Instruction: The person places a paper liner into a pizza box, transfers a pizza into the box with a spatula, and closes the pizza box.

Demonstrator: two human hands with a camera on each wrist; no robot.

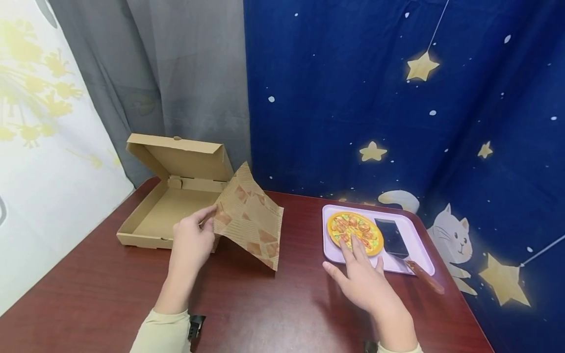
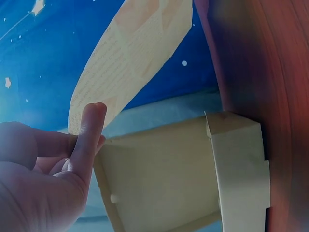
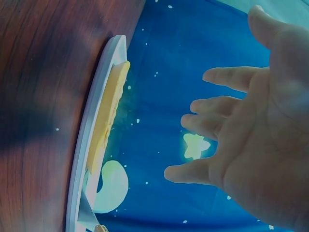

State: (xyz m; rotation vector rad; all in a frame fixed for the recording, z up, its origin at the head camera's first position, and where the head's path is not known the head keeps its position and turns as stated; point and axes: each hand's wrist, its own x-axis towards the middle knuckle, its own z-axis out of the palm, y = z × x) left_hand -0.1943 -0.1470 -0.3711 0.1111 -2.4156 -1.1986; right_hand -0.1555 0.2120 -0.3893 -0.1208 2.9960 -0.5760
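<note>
My left hand (image 1: pixel 193 240) pinches one corner of a sheet of brown printed wrapping paper (image 1: pixel 251 220). The paper hangs slanted in the air beside the open cardboard pizza box (image 1: pixel 145 239); in the left wrist view, thumb and fingers meet at the paper's (image 2: pixel 120 63) lower end. Over the near edge of the lilac tray (image 1: pixel 417 240), my right hand (image 1: pixel 368 284) is spread, holding nothing. Its fingertips overlap a toy-like pizza (image 1: pixel 350 228) in the head view, while the right wrist view shows a gap between the fingers and the pizza (image 3: pixel 108 116).
Right of the pizza, a spatula with a shiny dark blade (image 1: pixel 390 238) lies on the tray, its wooden handle (image 1: pixel 424 276) sticking out past the near edge. The box lid (image 1: pixel 185 159) stands raised at the back. Curtains (image 1: pixel 331 98) hang behind the dark red table (image 1: pixel 256 314).
</note>
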